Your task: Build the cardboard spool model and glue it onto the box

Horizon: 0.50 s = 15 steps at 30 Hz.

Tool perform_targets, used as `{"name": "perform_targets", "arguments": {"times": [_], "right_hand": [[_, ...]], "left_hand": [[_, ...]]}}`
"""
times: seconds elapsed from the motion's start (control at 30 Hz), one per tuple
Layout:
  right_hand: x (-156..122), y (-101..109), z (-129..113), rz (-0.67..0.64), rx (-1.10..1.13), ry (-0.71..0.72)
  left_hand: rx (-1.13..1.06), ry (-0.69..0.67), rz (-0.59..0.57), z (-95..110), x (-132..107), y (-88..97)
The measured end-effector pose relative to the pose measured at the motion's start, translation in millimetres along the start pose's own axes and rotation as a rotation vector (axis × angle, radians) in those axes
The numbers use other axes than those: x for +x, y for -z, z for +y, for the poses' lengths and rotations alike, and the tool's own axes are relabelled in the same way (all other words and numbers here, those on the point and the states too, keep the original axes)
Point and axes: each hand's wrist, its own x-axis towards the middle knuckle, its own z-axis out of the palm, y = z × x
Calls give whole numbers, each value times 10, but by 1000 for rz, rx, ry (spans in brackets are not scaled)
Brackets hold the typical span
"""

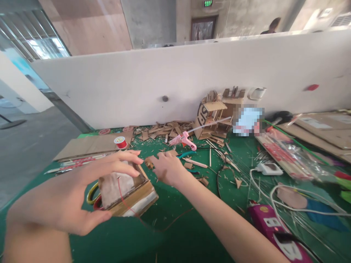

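Observation:
My left hand (79, 190) is wrapped around a small cardboard box model (128, 195), thumb below and fingers over its top, holding it just above the green table (175, 237). A thin red wire (124, 199) runs across the box and trails down onto the table. My right hand (167, 168) is closed in a pinch at the box's upper right corner, on a small brown cardboard bit (149, 162). Yellow and red scissor handles (91, 195) show behind the box.
A pink glue gun (185, 140), a red wire spool (120, 142), cardboard scraps (164, 129) and a cardboard model house (214, 115) lie beyond my hands. A purple power strip (274, 226), white cables, wooden sticks and flat cardboard sheets (318, 128) fill the right. A white partition (175, 84) backs the table.

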Motion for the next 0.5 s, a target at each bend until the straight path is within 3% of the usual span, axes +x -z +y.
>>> {"name": "perform_targets", "arguments": {"times": [0.07,0.13,0.3,0.5], "right_hand": [[191,-96,-93,1,27,12],[312,-201,-131,13,55,1],[386,-442,-73,110,130,-39],[438,-523,-68,273,295,-40]], "left_hand": [[-16,-74,-98,-46,31,64],[-22,-70,-126,-64,51,106],[-25,-105,-117,-38,68,95],[19,-157,-106,-85,57,62]]}}
